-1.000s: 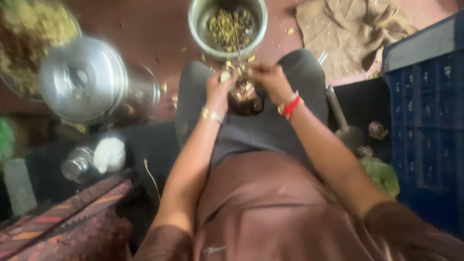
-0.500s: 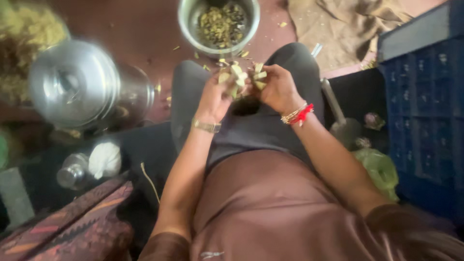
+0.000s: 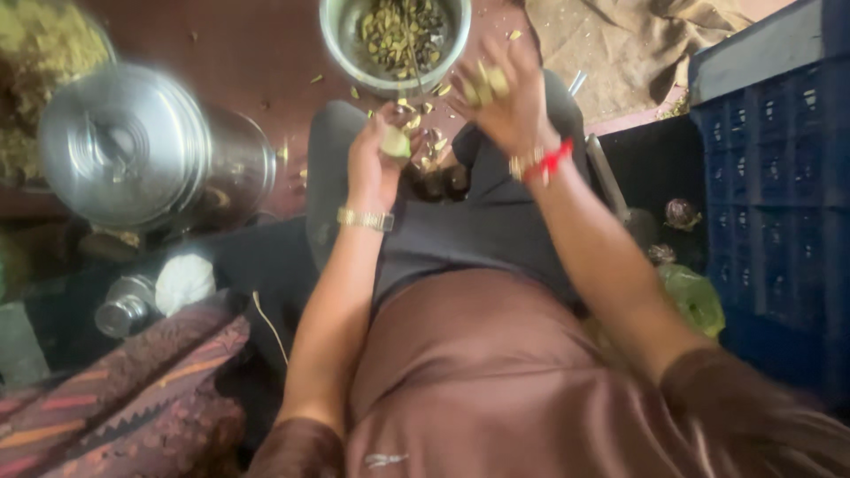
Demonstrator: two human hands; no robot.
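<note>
Head view, looking down over the lap: the left hand (image 3: 376,164) has its fingers closed around a pale green peeled piece (image 3: 396,142), held just above the knee. The right hand (image 3: 500,97) is raised beside the steel bowl (image 3: 341,44), fingers curled together on a few small pale bits (image 3: 485,84), right at the bowl's near rim.

The bowl already carries a good heap of greenish-brown scraps, so plenty of the work looks done. Loose peelings (image 3: 425,133) lie scattered on the dark trouser leg and on the red floor (image 3: 248,44) between knee and bowl, not yet gathered.

At left, a lidded steel pot (image 3: 119,146) stands shut, with a yellow-green heap (image 3: 40,53) behind it, perhaps material waiting. A blue crate (image 3: 779,195) stands on the right.
</note>
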